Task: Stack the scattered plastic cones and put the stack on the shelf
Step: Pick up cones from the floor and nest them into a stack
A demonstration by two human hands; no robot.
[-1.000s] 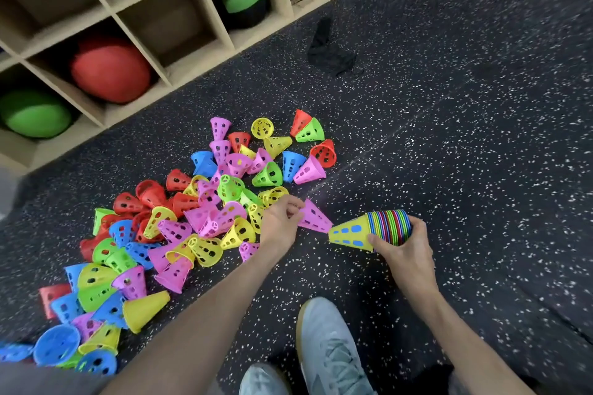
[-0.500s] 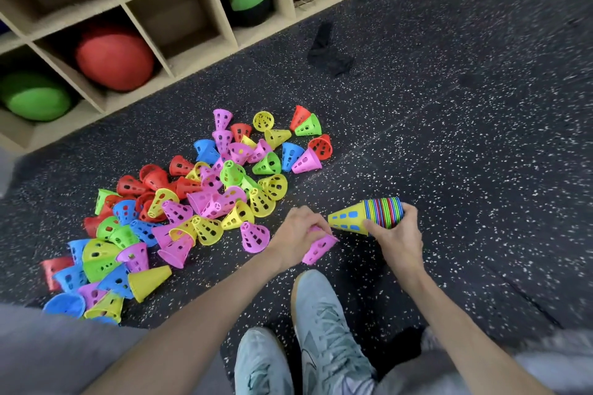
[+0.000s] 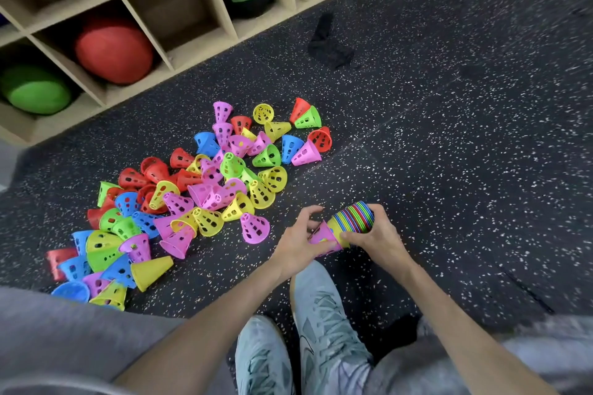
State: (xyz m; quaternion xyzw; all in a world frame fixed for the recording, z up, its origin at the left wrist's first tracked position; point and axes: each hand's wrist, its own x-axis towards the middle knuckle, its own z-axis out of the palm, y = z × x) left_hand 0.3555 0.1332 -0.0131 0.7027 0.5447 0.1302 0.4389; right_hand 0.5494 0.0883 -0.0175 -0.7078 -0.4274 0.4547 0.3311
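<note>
over speckled floor (image 3: pixel 449 154), left grip (image 3: pixel 296 242) pinches a pink cone (image 3: pixel 322 239) onto the stack (image 3: pixel 353 221) clasped by right grip (image 3: pixel 375 239).

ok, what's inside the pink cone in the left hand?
The yellow tip of the stack enters the pink cone, held by the left hand; the right hand grips the stack. Yellow shows through one hole. How deep it sits is hidden by the wall and fingers.
</note>
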